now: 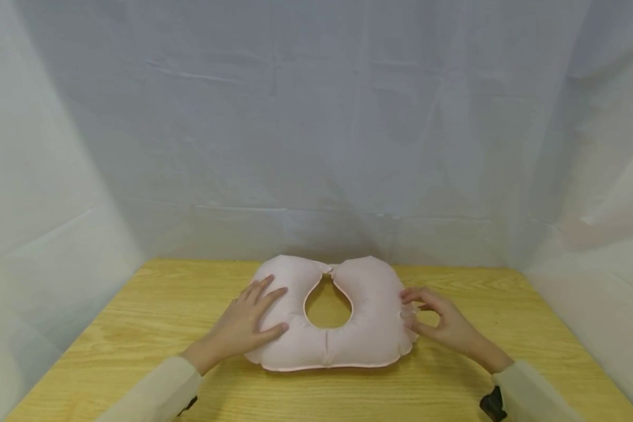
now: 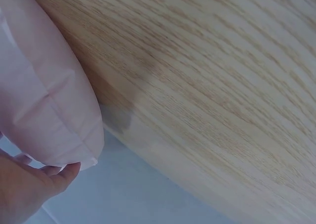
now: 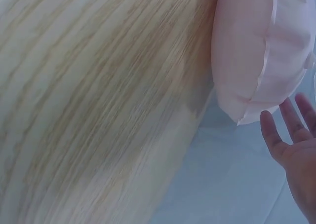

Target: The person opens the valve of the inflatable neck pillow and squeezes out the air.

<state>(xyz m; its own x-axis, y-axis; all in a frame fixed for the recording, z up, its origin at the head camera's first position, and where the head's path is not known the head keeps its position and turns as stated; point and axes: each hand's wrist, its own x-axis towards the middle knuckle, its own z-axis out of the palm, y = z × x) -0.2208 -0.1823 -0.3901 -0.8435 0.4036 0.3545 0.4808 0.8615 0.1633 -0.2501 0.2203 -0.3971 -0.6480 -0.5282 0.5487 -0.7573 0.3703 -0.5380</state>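
Note:
A pale pink inflated neck pillow point(image 1: 366, 346) lies on the wooden table, its rounded arms pointing away from me and nearly meeting at a small fastening point(image 1: 327, 268). My left hand point(image 1: 245, 322) rests on the pillow's left side with fingers spread. At the right edge, my right hand point(image 1: 443, 319) touches the pillow with relaxed fingers, thumb apart from them, around a small clear valve point(image 1: 405, 315). The left wrist view shows left fingertips point(image 2: 71, 170) against the pillow's seamed end. In the right wrist view, right fingers point(image 3: 270, 128) reach loosely toward the seamed side.
The light wood table point(image 1: 153, 328) extends around the pillow. Pale sheeting point(image 1: 316, 146) hangs behind the table's back edge and down both sides. Light sleeves point(image 1: 155, 390) cover both forearms, and a black strap point(image 1: 493, 404) shows at the right wrist.

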